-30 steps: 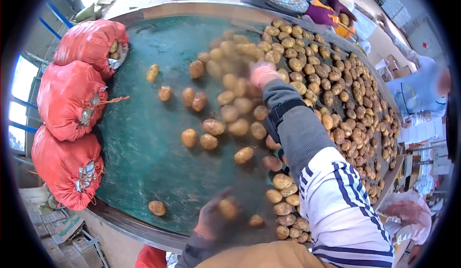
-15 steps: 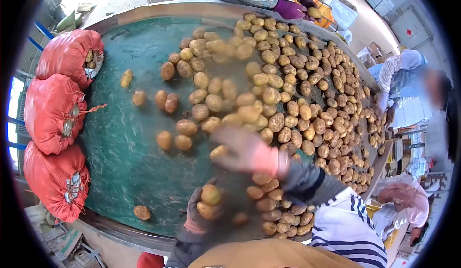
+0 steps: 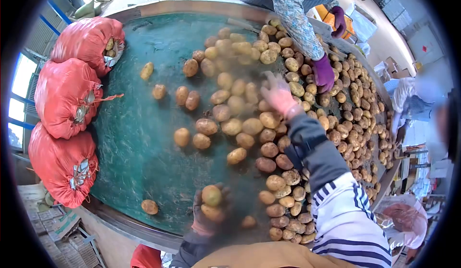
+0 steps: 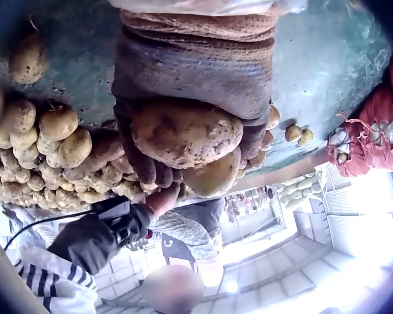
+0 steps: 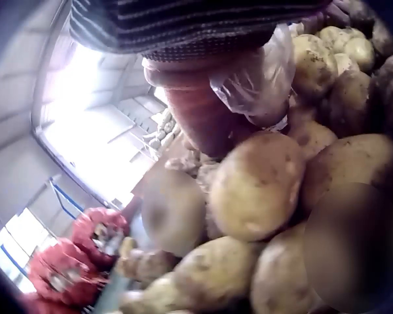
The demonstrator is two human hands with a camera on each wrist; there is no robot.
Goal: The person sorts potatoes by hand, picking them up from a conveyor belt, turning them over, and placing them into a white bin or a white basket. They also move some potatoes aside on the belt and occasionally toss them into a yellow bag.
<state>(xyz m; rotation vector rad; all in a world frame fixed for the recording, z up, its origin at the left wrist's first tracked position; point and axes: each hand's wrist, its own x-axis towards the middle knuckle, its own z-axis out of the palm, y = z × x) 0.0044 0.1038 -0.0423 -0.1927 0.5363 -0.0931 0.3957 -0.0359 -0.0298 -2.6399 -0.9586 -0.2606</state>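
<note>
My gloved left hand [image 3: 211, 210] is palm up near the front of the green table. Its fingers curl around two potatoes, a larger brown one [image 4: 187, 134] and a paler one [image 4: 213, 175] beside it. My gloved right hand [image 3: 281, 95] reaches out over the potatoes [image 3: 252, 126] in the middle, fingers extended at the edge of the dense pile. In the right wrist view, potatoes [image 5: 259, 186] stand in front of the glove [image 5: 203, 118] and hide its fingers.
Three red net sacks [image 3: 67, 97] of potatoes line the left edge of the green table [image 3: 134, 157]. Across the table, another person's purple-gloved hand [image 3: 323, 73] touches the pile. A lone potato [image 3: 150, 207] lies near the front edge. More people stand at the right.
My right hand came back toward my left, then reached out again over the potatoes. The left hand shows two potatoes instead of one. The person opposite has stretched an arm onto the pile.
</note>
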